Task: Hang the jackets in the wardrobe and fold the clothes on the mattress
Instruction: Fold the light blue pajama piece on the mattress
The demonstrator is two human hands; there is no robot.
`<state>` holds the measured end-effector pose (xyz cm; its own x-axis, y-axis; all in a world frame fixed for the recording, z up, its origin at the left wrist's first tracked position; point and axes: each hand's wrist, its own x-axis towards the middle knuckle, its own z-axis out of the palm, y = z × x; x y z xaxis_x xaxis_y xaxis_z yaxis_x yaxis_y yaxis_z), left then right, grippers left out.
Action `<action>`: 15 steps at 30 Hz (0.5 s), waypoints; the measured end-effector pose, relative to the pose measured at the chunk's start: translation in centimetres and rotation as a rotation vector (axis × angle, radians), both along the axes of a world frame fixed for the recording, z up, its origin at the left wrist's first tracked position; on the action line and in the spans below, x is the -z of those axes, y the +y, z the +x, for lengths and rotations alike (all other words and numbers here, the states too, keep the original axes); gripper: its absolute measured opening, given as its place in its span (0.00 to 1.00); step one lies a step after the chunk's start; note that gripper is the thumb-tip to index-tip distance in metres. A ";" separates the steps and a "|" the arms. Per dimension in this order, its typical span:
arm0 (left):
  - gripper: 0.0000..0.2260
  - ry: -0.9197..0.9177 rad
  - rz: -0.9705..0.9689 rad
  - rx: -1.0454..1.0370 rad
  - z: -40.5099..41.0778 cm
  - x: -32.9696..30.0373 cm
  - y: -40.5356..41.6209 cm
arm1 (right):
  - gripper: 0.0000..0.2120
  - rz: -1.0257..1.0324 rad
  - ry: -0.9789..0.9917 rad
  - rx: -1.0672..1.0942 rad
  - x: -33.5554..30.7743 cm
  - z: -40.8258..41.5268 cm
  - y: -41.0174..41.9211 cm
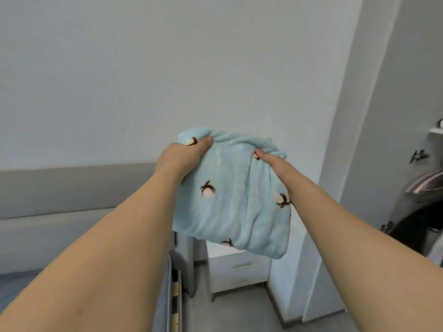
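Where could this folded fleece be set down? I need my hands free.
Both hands, left hand and right hand, grip the blue fleece. Bare: mattress corner below the headboard; nightstand top. Crowded: wardrobe.

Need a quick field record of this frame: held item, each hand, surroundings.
held item: light blue fleece garment with small brown-and-white motifs, bunched, held up in the air
left hand: left hand grips the garment's upper left edge
right hand: right hand grips the upper right edge
below: white nightstand with two drawers, on the floor
left side: grey bed headboard
right edge: open wardrobe with clothes hanging inside
fold state: not folded flat; not on the mattress
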<state>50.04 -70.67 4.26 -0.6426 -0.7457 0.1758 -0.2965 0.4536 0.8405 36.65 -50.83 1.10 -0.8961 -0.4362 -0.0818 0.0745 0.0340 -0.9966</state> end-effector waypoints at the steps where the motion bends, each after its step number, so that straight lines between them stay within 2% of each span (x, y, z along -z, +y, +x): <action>1: 0.48 0.018 -0.018 0.035 -1.5 -1.1 2.0 | 0.46 -0.006 0.029 0.036 -1.3 -0.9 2.5; 8: 0.40 0.109 -0.078 0.276 -10.4 -7.1 16.7 | 0.46 -0.050 0.137 0.266 -7.6 -4.6 19.8; 12: 0.38 0.147 -0.107 0.396 -14.9 -9.1 24.8 | 0.37 -0.078 0.166 0.372 -9.5 -6.6 28.5; 15: 0.39 0.178 -0.140 0.473 -18.5 -10.3 30.8 | 0.43 -0.066 0.197 0.519 -10.6 -8.2 34.8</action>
<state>31.50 -39.86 14.58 -0.8547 -0.3422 0.3903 0.1102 0.6152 0.7807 28.49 -15.99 11.69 -0.9903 0.0683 0.1212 -0.1228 -0.0210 -0.9922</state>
